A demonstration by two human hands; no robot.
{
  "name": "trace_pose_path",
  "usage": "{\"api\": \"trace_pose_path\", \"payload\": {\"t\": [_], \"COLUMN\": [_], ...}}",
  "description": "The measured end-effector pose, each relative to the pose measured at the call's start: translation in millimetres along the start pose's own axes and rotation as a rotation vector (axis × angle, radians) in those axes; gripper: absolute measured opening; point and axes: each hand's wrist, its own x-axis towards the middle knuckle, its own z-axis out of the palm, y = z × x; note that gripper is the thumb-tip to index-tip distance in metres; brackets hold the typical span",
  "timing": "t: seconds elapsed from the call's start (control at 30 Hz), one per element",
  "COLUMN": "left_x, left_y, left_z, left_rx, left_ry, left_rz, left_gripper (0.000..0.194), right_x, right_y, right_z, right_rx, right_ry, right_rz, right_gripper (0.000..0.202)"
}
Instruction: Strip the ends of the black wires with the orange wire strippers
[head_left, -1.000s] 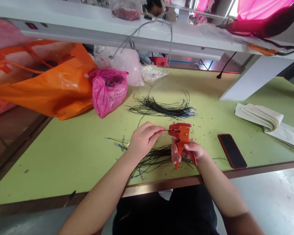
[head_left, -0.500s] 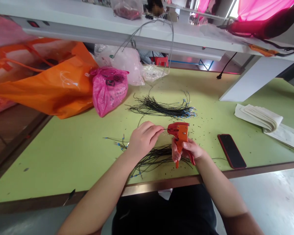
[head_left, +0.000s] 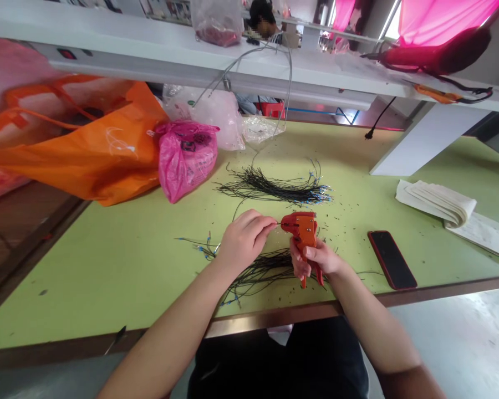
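Observation:
My left hand (head_left: pixel 249 235) pinches a thin black wire (head_left: pixel 278 223) between thumb and fingertips. The wire's end enters the jaws of an orange and red wire stripper (head_left: pixel 301 226). Wrapped round the stripper's handles is my right hand (head_left: pixel 316 257). Below both hands lies a bundle of black wires (head_left: pixel 260 271), some with blue terminals (head_left: pixel 233 301) at their ends. Beyond the hands rests a second bundle of black wires (head_left: pixel 270 185), its blue and silver tips pointing right. Small dark scraps are scattered on the green table (head_left: pixel 128 260) around the stripper.
A phone (head_left: pixel 392 259) and folded white cloth (head_left: pixel 438 202) lie to the right. On the left stand an orange bag (head_left: pixel 125 149) and a pink plastic bag (head_left: pixel 188 160). A white shelf (head_left: pixel 149 41) spans the back, with a hanging black plug (head_left: pixel 370 133). A person (head_left: pixel 264 19) sits beyond it.
The stripper's handles have come closer together in my right hand, and the tool tilts slightly differently. My left hand stays nearly still with the wire. The view has shifted slightly.

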Motion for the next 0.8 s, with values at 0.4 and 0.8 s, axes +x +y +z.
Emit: {"api": "trace_pose_path", "payload": {"t": [0.4, 0.8], "left_x": [-1.4, -12.4], "left_y": [-3.6, 44.4], "left_z": [1.2, 17.2], "left_rx": [0.053, -0.666], "left_ry": [-0.018, -0.091], "left_rz": [-0.084, -0.552], "left_gripper": [0.022, 0.033], "right_x": [10.5, 10.6], "right_y": [12.4, 8.6], "right_z": [16.3, 4.1], "right_rx": [0.052, -0.008], "right_ry": [0.053, 0.120], "right_rz": [-0.019, -0.128], "right_gripper": [0.051, 0.051]}}
